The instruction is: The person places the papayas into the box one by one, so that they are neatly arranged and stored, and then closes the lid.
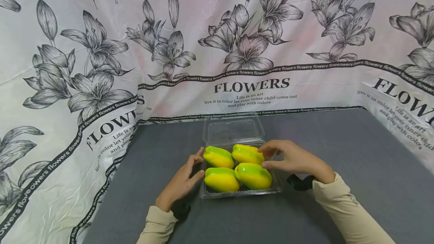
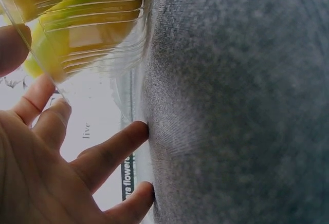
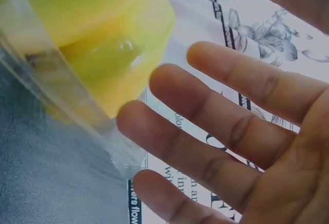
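A clear plastic clamshell box (image 1: 239, 194) sits on the table with its lid (image 1: 233, 131) folded back. Several plump yellow-green fruits, mango-like in shape, fill it in two rows, including a front right one (image 1: 253, 176) and a back right one (image 1: 248, 154). At the box's left side, my left hand (image 1: 179, 183) has its fingers spread. In the left wrist view, that hand's thumb and fingertips are right at the rim, its lower fingertips by the cloth. My right hand (image 1: 293, 157) is at the right side, its fingertips close to the back right fruit. In the right wrist view, its extended fingers (image 3: 164, 136) hold nothing.
Grey cloth (image 1: 162, 150) covers the table under the box. A white curtain (image 1: 176, 97) printed with lilies and "FLOWERS" lettering hangs behind the table and along both sides. Dark straps (image 1: 300, 182) are on both wrists, beside beige sleeves (image 1: 342, 202).
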The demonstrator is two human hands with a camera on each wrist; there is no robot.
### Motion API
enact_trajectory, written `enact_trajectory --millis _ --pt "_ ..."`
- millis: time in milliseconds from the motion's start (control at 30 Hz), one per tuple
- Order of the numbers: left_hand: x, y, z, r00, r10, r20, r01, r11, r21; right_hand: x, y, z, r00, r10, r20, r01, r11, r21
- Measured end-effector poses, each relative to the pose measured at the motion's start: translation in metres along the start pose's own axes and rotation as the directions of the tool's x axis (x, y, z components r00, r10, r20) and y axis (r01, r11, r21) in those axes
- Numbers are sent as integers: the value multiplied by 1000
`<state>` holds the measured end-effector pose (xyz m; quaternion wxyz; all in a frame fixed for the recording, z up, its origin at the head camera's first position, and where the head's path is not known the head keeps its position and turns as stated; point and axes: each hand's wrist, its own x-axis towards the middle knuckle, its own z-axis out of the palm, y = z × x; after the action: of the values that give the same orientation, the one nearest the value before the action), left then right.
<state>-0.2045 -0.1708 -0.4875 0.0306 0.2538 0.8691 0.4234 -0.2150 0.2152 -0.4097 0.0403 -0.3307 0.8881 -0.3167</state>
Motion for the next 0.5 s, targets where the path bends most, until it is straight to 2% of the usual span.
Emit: enact_trajectory --millis 267,500 --pt "1 0 -1 1000 1 4 -1 1000 6 5 12 1 996 7 -86 -6 1000 11" --pt "1 0 0 1000 17 6 -17 1000 -4 11 36 -1 980 88 -179 -84 996 29"
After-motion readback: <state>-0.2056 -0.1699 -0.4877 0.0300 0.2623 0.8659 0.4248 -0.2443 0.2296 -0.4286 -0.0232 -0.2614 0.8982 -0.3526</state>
